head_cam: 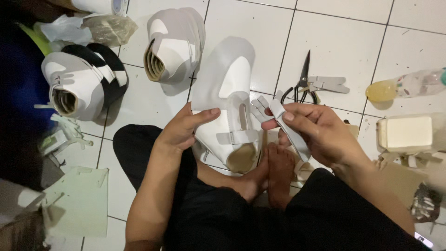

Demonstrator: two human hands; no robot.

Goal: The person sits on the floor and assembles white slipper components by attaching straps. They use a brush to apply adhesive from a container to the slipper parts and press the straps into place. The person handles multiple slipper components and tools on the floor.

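In the middle of the frame, a white shoe upper (pixel 227 104) rests against the seated person's bare feet (pixel 274 174), its long axis running from lower centre up toward the top of the picture, tilted slightly right. The left hand (pixel 183 128) closes on its left edge, thumb laid over the top face and the other fingers hidden beneath. Just right of it, the right hand (pixel 316 132) pinches a narrow white strap (pixel 288 128) between thumb and forefinger; the strap slants from upper left to lower right, its upper end near the upper's right edge, beside a short strap (pixel 237 137) already lying across the upper. So the strap hand is the nearer one to that edge, with nothing between them. Black scissors (pixel 302 83) and a cut white piece (pixel 327 83) lie on the tiled floor (pixel 339 42) above the right hand. Stacks of finished uppers (pixel 174 44) sit at upper left, a plastic bottle (pixel 404 86) and a pale block (pixel 409 132) at right.
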